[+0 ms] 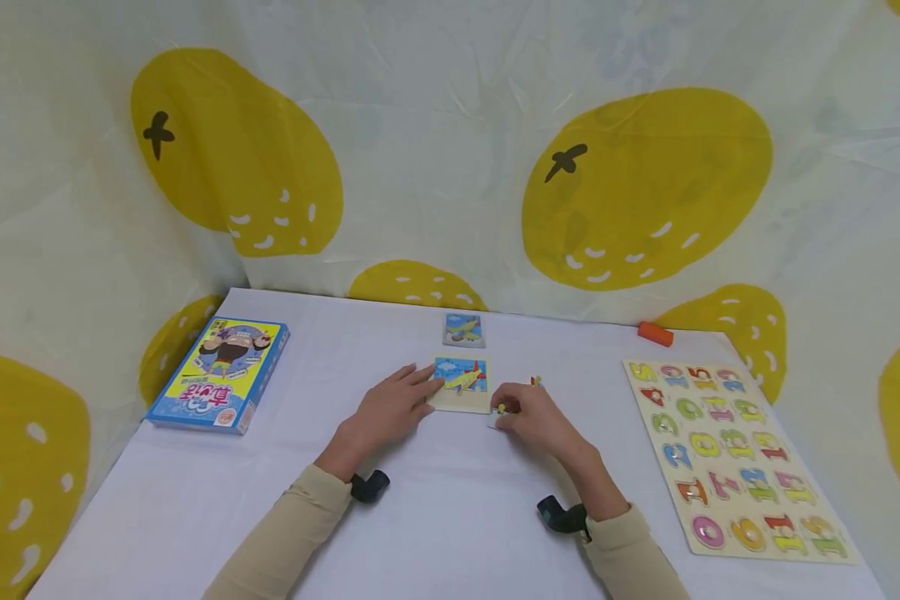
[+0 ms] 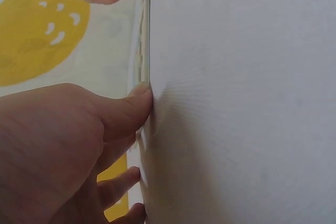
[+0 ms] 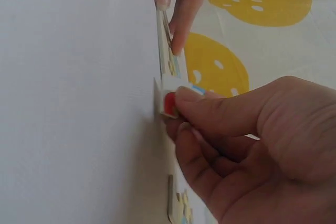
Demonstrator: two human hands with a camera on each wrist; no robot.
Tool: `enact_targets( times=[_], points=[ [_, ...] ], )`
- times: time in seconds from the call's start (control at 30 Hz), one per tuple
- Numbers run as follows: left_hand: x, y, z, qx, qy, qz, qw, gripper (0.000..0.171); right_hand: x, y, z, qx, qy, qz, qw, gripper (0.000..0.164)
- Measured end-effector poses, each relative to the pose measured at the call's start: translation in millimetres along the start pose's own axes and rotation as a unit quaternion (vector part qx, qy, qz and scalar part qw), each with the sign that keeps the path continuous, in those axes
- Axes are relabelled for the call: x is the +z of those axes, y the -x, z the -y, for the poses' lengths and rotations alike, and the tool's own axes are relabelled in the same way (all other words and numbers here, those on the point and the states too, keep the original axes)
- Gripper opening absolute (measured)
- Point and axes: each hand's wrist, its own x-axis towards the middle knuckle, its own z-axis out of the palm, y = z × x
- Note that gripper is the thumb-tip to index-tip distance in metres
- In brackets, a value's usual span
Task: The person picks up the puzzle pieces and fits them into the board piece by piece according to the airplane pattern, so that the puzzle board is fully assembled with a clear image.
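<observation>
A small puzzle board (image 1: 457, 407) with a yellow airplane picture on blue lies at the middle of the table. My left hand (image 1: 393, 406) rests against its left side, fingers mostly straight. In the left wrist view the thumb (image 2: 128, 114) touches the board's near edge. Just off the board's right corner, my right hand (image 1: 538, 419) pinches a puzzle piece (image 1: 497, 417) between thumb and fingers. The right wrist view shows that piece (image 3: 169, 103) tilted up, with a red patch. Part of another piece (image 1: 536, 381) shows behind the right hand.
Behind the board lies a second airplane picture (image 1: 463, 331). A blue and yellow box (image 1: 221, 375) sits at the left. On the right are a wooden number board (image 1: 727, 458) and an orange block (image 1: 656, 334). A patterned curtain (image 1: 435, 167) stands behind the table.
</observation>
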Motion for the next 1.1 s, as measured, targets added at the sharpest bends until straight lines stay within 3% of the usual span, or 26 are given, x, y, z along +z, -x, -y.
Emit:
enact_targets(
  times=[0.2,0.53,0.73,1.1],
  points=[
    [0.0,-2.5,-0.4,0.0,-0.004,0.002,1.0,0.053,6,-8,0,-0.013,-0.041,-0.037,0.998,0.018],
    [0.0,-1.7,-0.2,-0.001,-0.004,-0.005,1.0,0.055,22,-26,15,0.005,-0.085,-0.082,0.993,0.015],
    [-0.6,-1.8,0.7,0.003,0.014,-0.02,0.9997,0.057,35,-37,23,-0.013,-0.094,-0.096,0.991,0.012],
    [-3.6,-0.5,-0.5,0.004,0.02,-0.018,0.9996,0.058,48,-47,36,-0.026,-0.07,-0.117,0.99,0.006]
  ],
)
